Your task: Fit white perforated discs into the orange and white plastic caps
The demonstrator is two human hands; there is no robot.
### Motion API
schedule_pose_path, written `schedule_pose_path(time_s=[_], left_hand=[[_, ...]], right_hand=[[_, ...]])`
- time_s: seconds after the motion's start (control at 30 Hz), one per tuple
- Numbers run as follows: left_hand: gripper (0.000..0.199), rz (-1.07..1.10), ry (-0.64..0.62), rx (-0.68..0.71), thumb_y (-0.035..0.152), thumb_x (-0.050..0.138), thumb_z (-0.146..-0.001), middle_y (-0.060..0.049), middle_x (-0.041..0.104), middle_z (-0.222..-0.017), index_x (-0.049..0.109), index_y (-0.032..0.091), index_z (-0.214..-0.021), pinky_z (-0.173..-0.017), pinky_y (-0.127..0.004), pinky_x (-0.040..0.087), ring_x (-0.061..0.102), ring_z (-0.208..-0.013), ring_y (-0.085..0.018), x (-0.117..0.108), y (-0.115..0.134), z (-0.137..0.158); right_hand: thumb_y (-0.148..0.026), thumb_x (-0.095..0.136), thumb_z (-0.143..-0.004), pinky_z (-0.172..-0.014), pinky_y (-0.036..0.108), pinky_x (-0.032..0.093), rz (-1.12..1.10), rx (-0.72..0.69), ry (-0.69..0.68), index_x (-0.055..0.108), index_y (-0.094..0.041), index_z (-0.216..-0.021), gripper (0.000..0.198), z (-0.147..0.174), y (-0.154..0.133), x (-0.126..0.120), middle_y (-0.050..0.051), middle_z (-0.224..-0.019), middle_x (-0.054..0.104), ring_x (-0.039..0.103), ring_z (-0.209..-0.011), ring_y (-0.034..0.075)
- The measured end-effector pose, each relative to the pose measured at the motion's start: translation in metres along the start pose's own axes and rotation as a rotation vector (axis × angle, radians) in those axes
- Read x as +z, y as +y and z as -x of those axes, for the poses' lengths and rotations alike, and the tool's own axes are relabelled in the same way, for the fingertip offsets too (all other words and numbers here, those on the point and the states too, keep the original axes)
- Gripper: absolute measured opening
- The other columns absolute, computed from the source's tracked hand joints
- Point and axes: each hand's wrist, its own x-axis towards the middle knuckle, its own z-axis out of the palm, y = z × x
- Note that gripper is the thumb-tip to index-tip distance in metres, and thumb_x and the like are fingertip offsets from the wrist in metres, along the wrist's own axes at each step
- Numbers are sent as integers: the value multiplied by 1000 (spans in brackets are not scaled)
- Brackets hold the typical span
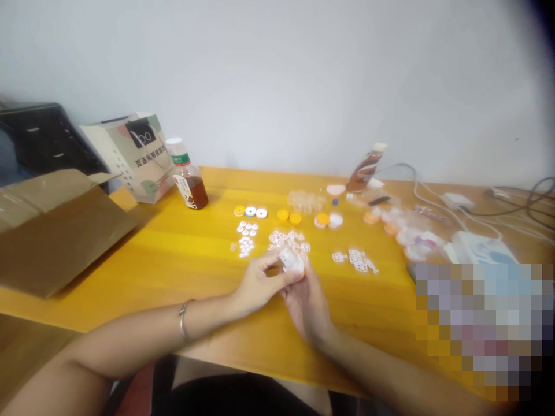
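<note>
Evidently, the grip: left hand [255,287] and right hand [310,303] together, clamped on the whitish piece [291,261] — two holds, probably for steadiness.
Whitish piece: between them, over the table [197,245]; blurred, its long axis unclear, the far end seemingly tilted leftward.
Caps [283,215]: rowed beyond — likely for easy sight and reach.

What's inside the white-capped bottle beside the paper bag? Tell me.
Red-brown liquid fills the lower part of the bottle. Its front label covers one side, so whatever is behind it cannot be seen.
</note>
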Motion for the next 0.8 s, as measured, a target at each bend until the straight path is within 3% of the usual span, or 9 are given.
schedule_pose_path(time_s=[0.1, 0.23, 0.33, 0.43, 0.6, 0.7, 0.8], left_hand=[[27, -52, 3, 16, 34, 67, -69, -8, 58, -93, 63, 12, -84, -46, -15, 44, 56, -70, -12, 0, 3, 1], [30, -67, 1, -54, 38, 65, -70, -7, 56, -94, 62, 12, -86, -36, -14, 38, 53, -53, -6, -3, 6, 0], [29, -80, -37, -1, 36, 62, -73, -8, 57, -95, 62, 11, -88, -40, -16, 40, 51, -50, -4, -6, 7, -2], [24, -117, -54, 132, 32, 61, -75, -8, 58, -93, 62, 11, -86, -50, -18, 44, 52, -60, -7, -8, 5, -3], [22, -193, -15, 186, 32, 57, -79, -7, 60, -86, 62, 12, -87, -58, -21, 44, 52, -69, -11, -9, 2, -1], [23, -234, -15, 209, 34, 56, -79, -6, 61, -84, 61, 13, -85, -64, -24, 44, 54, -72, -13, -10, 3, -2], [23, -347, -14, 255, 35, 54, -81, -6, 62, -81, 61, 13, -79, -71, -28, 44, 55, -76, -15, -15, 7, -6]], right_hand=[[-52, 44, -81, -54, 24, 37, -37, 41, 15, 55, -25, -91, 30, -1, -1, 0, -2, -74, 55, 44, -60, 12], [-49, 46, -82, -49, 23, 34, -111, 139, -79, 53, -24, -81, 27, -4, -6, -2, -6, -53, 37, 31, -46, 9], [-49, 48, -81, -55, 24, 39, -81, 96, -135, 54, -25, -87, 26, -6, -9, -4, -4, -64, 48, 39, -53, 11], [-50, 48, -81, -68, 29, 43, 16, 40, -169, 54, -27, -98, 30, -6, -11, -6, 0, -89, 58, 50, -74, 15], [-55, 44, -81, -86, 35, 40, 139, -42, -226, 50, -27, -113, 43, -7, -2, -11, 4, -117, 53, 49, -101, 20], [-56, 41, -81, -90, 36, 39, 224, -95, -238, 48, -28, -117, 46, -12, 2, -21, 4, -118, 53, 48, -106, 21], [-57, 37, -83, -89, 38, 40, 444, -97, -281, 48, -26, -117, 48, -20, -4, -32, 5, -108, 58, 52, -100, 21]])
